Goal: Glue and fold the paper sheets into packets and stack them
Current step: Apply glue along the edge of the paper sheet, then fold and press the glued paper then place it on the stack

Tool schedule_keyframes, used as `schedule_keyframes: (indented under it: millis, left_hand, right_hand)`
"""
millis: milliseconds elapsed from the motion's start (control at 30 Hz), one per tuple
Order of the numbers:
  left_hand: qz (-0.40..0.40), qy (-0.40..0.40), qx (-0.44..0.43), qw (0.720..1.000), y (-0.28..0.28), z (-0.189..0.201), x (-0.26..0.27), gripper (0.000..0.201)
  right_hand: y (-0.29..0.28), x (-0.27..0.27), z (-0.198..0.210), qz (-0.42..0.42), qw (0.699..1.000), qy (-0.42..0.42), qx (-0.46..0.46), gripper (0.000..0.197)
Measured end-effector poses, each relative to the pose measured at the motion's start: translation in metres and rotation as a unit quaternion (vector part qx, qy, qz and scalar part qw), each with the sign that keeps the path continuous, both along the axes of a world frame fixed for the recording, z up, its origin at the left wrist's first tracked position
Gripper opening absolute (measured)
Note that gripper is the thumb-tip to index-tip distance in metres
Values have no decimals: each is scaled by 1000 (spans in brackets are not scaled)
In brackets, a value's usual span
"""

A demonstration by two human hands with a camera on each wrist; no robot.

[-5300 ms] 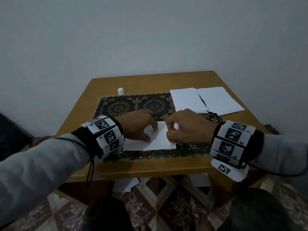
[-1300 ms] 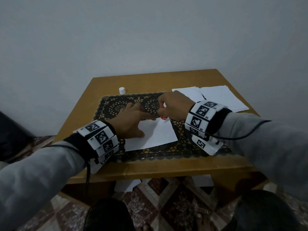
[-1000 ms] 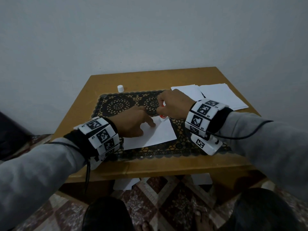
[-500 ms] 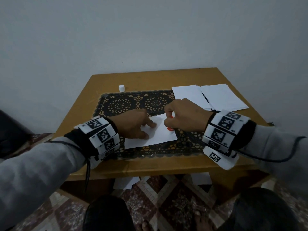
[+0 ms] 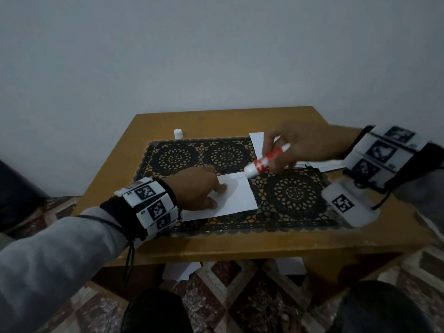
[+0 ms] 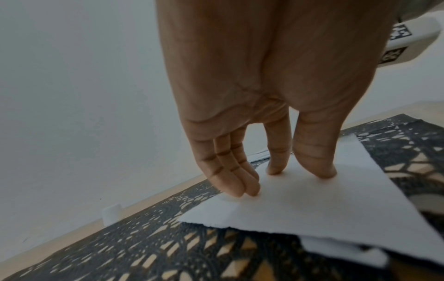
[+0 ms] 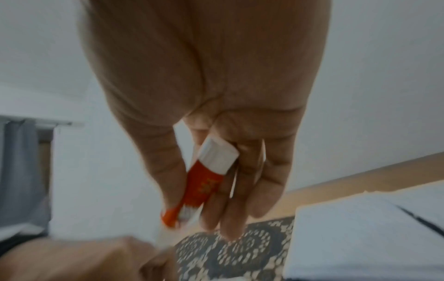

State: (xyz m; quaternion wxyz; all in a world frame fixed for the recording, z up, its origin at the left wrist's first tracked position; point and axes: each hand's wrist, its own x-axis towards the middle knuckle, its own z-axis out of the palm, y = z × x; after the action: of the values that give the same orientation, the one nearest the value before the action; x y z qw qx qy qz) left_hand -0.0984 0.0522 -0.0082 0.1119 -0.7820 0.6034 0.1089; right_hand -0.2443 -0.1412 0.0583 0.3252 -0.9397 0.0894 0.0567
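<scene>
A white paper sheet [image 5: 236, 197] [image 6: 300, 205] lies on the black lace mat [image 5: 293, 195]. My left hand [image 5: 199, 188] [image 6: 259, 176] presses it flat with straight fingertips [image 6: 323, 171]. My right hand [image 5: 288, 152] [image 7: 204, 190] is lifted above the mat to the right and pinches a red-and-white glue stick [image 5: 265, 163] [image 7: 204, 182]. The stick tilts, with its lower end just above the sheet's far right corner. A stack of white sheets [image 5: 257, 140] [image 7: 360, 237] lies behind the right hand, mostly hidden by it.
A small white cap [image 5: 178, 133] [image 6: 112, 213] stands on the wooden table [image 5: 216, 248] at the back left, off the mat. A pale wall runs close behind the table. White papers [image 5: 180, 270] lie on the patterned floor under the table's front edge.
My right hand has lifted the glue stick off the sheet and swung up and to the right. The left hand keeps pressing the sheet in the same spot.
</scene>
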Motion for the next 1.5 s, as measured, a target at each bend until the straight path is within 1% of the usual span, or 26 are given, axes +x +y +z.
schedule_keyframes:
  millis: [67, 133, 200, 267, 300, 333, 433, 500, 667, 767, 833, 1033, 1100, 1233, 1300, 1333, 1400, 1500]
  left_hand:
    - [2, -3, -2, 1000, 0, 0, -1, 54]
    - [3, -12, -1, 1000, 1, 0, -3, 54]
    - [-1, -33, 6, 999, 1, -1, -6, 54]
    - [-11, -59, 9, 998, 1, -2, -8, 53]
    - [-15, -71, 8, 997, 2, -2, -9, 52]
    - [-19, -80, 7, 997, 2, -2, -10, 51]
    - [-35, -94, 2, 995, 3, -1, -13, 42]
    - [-43, -102, 3, 994, 3, 0, -14, 37]
    - [-53, -122, 8, 991, 4, -1, -15, 31]
    - [-50, -119, -1, 992, 4, -1, -15, 29]
    - [-51, -122, -3, 991, 3, -1, -14, 28]
    - [-50, -144, -1, 988, 3, -4, -16, 23]
    - [-47, -145, -1, 988, 3, -3, -17, 24]
    - [-45, -144, 0, 989, 4, -3, -17, 25]
    - [-45, -143, 5, 989, 4, -4, -17, 26]
    - [-44, -143, 6, 989, 5, -4, -18, 26]
    - [-43, -139, 3, 989, 5, -4, -19, 25]
    - [-37, -127, 3, 991, 4, -2, -18, 25]
  right_hand:
    - [-13, 4, 4, -37, 998, -51, 26, 18]
    - [-24, 15, 1, -73, 992, -99, 5, 12]
    - [-34, 30, -4, -133, 982, -134, 22, 6]
    - [-45, 49, -13, -206, 964, -152, 67, 11]
    - [-49, 60, -17, -233, 957, -157, 73, 13]
    - [-54, 70, -22, -247, 953, -163, 61, 17]
    - [-66, 104, -38, -251, 951, -176, -28, 27]
    - [-67, 125, -48, -262, 949, -168, -54, 31]
    - [-58, 170, -58, -244, 955, -107, -131, 25]
    - [-57, 185, -62, -249, 956, -84, -132, 36]
    - [-57, 191, -64, -253, 956, -74, -128, 38]
    - [-62, 188, -62, -252, 958, -52, -127, 33]
    - [-64, 184, -61, -249, 959, -50, -124, 36]
    - [-64, 175, -51, -250, 957, -54, -139, 49]
    - [-69, 165, -43, -253, 955, -62, -145, 46]
    - [-72, 157, -38, -253, 953, -63, -153, 41]
    - [-81, 134, -30, -246, 948, -46, -198, 30]
    - [-96, 93, -27, -218, 931, 21, -294, 24]
